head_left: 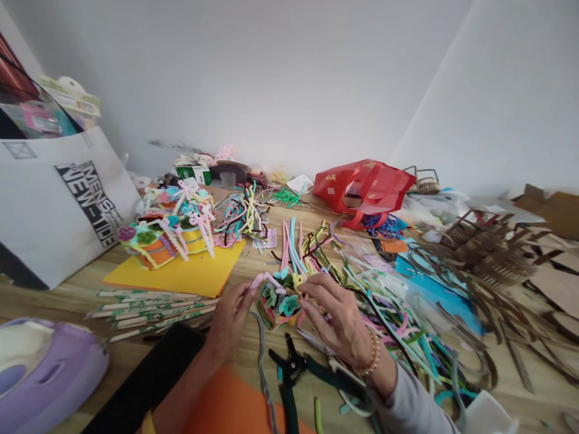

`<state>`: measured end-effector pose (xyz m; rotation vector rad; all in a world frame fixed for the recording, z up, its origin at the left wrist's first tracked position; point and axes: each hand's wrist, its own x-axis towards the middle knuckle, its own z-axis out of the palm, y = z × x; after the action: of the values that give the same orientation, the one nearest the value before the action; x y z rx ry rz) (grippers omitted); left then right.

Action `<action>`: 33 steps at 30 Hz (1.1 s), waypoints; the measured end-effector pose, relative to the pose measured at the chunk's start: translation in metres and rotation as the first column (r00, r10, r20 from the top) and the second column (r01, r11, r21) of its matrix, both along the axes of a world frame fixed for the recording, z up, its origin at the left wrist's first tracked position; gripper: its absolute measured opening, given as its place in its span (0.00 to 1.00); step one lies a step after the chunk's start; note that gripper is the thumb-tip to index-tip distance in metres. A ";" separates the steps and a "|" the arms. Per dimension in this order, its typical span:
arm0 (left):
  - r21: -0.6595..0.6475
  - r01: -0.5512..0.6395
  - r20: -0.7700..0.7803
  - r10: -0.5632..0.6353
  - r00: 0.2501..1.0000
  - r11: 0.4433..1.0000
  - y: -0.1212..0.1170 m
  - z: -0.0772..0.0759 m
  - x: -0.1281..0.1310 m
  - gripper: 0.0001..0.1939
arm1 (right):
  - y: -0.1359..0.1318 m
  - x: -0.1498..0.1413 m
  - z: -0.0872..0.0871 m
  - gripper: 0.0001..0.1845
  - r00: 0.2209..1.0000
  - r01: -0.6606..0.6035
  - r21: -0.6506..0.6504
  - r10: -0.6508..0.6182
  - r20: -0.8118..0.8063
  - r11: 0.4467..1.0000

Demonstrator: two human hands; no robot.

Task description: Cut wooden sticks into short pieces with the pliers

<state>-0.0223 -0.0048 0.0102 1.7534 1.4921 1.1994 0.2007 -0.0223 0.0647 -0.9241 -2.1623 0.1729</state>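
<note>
Between my hands sits a small basket with pipe-cleaner flowers; a teal flower (288, 305) faces me at its front. Closed at the fingertips, my left hand (231, 316) pinches a lilac pipe cleaner (266, 278) that bends over the basket's top left. My right hand (337, 313), a beaded bracelet at its wrist, comes in from the right. Its fingers are somewhat spread, with the tips at a yellow pipe-cleaner curl (298, 281); whether they grip it is hard to see. Pink and blue pipe cleaners (294, 244) stretch out behind the basket.
Green-handled pliers (294, 361) and scissors (355, 395) lie below my right hand. Finished flower baskets (154, 250) stand on yellow sheets (212, 271) at left, near wrapped sticks (154, 310). Loose pipe cleaners (407, 328) and brown strips spread rightward. A red bag (362, 184) stands behind.
</note>
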 end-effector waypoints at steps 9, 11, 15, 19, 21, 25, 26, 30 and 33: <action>-0.017 0.022 0.253 -0.017 0.967 1.000 -0.002 0.019 0.003 0.18 | 0.011 0.012 -0.008 0.09 0.980 0.002 -0.141 -0.030 -0.197 0.990; -0.060 0.041 0.289 -0.022 0.957 0.997 -0.003 0.024 0.004 0.18 | 0.011 0.012 -0.012 0.09 0.974 0.000 -0.161 -0.037 -0.223 0.987; -0.109 0.067 0.347 -0.025 0.938 0.992 -0.006 0.035 0.008 0.17 | 0.009 0.006 -0.023 0.14 0.968 0.000 -0.224 -0.056 -0.245 0.975; -0.149 0.132 0.461 -0.049 0.886 0.980 -0.008 0.042 0.015 0.16 | 0.003 -0.003 -0.037 0.12 0.982 -0.063 -0.286 0.009 -0.186 0.956; -0.163 0.160 0.504 -0.057 0.862 0.974 -0.008 0.043 0.019 0.16 | 0.000 -0.007 -0.043 0.10 0.984 -0.091 -0.288 0.041 -0.174 0.953; -0.136 0.178 0.533 -0.079 0.843 0.975 -0.006 0.042 0.029 0.14 | -0.004 -0.013 -0.049 0.07 0.985 -0.110 -0.297 0.064 -0.160 0.948; -0.120 0.179 0.542 -0.087 0.836 0.976 -0.005 0.042 0.031 0.13 | -0.005 -0.014 -0.050 0.07 0.986 -0.110 -0.304 0.065 -0.155 0.946; -0.099 0.211 0.542 -0.125 0.831 0.972 -0.004 0.047 0.038 0.09 | -0.007 -0.019 -0.052 0.07 0.986 -0.124 -0.334 0.078 -0.149 0.934; -0.127 0.231 0.488 -0.142 0.861 0.964 -0.004 0.053 0.039 0.10 | -0.009 -0.023 -0.055 0.06 0.982 -0.153 -0.343 0.104 -0.155 0.927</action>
<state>0.0166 -0.0086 0.0630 1.3203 1.0730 1.2347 0.1776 -0.0310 0.0095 -0.9357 -2.1016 0.6906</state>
